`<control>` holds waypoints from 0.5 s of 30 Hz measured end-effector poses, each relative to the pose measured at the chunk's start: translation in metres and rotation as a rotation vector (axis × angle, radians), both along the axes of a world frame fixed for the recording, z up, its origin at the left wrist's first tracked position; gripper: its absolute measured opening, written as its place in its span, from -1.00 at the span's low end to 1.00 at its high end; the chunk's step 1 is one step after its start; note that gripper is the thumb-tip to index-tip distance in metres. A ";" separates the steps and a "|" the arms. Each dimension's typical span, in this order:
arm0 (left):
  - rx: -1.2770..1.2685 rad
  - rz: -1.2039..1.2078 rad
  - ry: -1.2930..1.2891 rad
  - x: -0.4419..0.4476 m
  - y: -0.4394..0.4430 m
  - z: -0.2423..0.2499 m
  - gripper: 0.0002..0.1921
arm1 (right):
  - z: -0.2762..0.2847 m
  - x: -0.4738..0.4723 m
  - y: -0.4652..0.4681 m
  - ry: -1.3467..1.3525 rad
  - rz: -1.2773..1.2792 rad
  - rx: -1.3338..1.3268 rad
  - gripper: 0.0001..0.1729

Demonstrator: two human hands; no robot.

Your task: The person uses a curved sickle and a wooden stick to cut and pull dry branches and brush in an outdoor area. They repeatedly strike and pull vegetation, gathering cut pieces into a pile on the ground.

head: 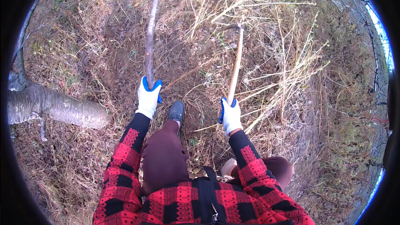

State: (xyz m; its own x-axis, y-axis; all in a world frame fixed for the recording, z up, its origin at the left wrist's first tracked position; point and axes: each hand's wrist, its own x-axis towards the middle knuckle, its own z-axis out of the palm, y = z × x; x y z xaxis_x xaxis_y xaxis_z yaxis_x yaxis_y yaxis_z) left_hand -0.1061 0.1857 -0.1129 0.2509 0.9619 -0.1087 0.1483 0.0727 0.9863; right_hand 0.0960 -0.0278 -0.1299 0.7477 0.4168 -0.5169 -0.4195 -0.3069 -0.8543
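My left hand [147,97], in a white glove with a blue palm, grips the near end of a grey-barked branch [150,34]. The branch runs away from me past the top edge of the view. In a matching glove, my right hand [231,115] is closed around the lower end of a pale wooden handle [236,62]. A dark, curved metal head [232,27] sits at the handle's far end and points left, like a sickle or small pick; its exact kind is unclear. Dry stalks lie close beside and beyond that hand.
A tree trunk [59,106] with pale bark rises at the left, with a limb at its far side. Long dry weed stalks [281,90] spread at the right. Dry grass and leaf litter [118,59] cover the ground around my shoe [176,111].
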 end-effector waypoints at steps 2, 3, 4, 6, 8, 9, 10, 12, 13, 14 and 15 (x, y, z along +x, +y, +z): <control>-0.101 0.037 -0.080 -0.007 0.006 -0.005 -0.66 | 0.001 0.003 0.005 -0.047 0.009 -0.031 -0.71; -0.184 0.050 -0.106 -0.007 0.012 -0.006 -0.68 | 0.002 0.004 0.009 -0.137 0.042 -0.073 -0.72; -0.222 0.071 -0.166 -0.004 0.017 -0.008 -0.72 | 0.002 0.006 0.013 -0.201 0.086 -0.028 -0.73; -0.309 0.083 -0.191 0.003 0.024 -0.011 -0.74 | 0.004 0.012 0.029 -0.202 0.142 -0.006 -0.73; -0.397 0.110 -0.215 0.010 0.030 -0.016 -0.74 | 0.007 0.024 0.055 -0.232 0.187 -0.013 -0.74; -0.422 0.116 -0.229 0.014 0.034 -0.018 -0.74 | 0.011 0.037 0.070 -0.219 0.239 -0.009 -0.70; -0.450 0.120 -0.238 0.016 0.036 -0.021 -0.74 | 0.013 0.047 0.090 -0.277 0.264 -0.043 -0.70; -0.533 0.125 -0.242 0.019 0.044 -0.025 -0.74 | 0.016 0.067 0.136 -0.419 0.278 -0.064 -0.68; -0.513 0.111 -0.244 0.020 0.050 -0.027 -0.74 | 0.017 0.076 0.161 -0.486 0.272 -0.079 -0.67; -0.502 0.103 -0.243 0.021 0.055 -0.028 -0.75 | 0.019 0.085 0.187 -0.532 0.251 -0.008 -0.66; -0.495 0.094 -0.240 0.023 0.061 -0.028 -0.75 | 0.020 0.094 0.216 -0.543 0.230 0.070 -0.65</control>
State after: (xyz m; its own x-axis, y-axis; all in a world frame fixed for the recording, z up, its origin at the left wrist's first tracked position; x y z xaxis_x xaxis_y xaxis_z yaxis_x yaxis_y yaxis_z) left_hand -0.0836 0.2462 -0.1413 0.2397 0.8298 -0.5039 -0.1054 0.5382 0.8362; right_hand 0.1902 0.1878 -0.1100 0.7838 0.6190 -0.0508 0.1543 -0.2734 -0.9495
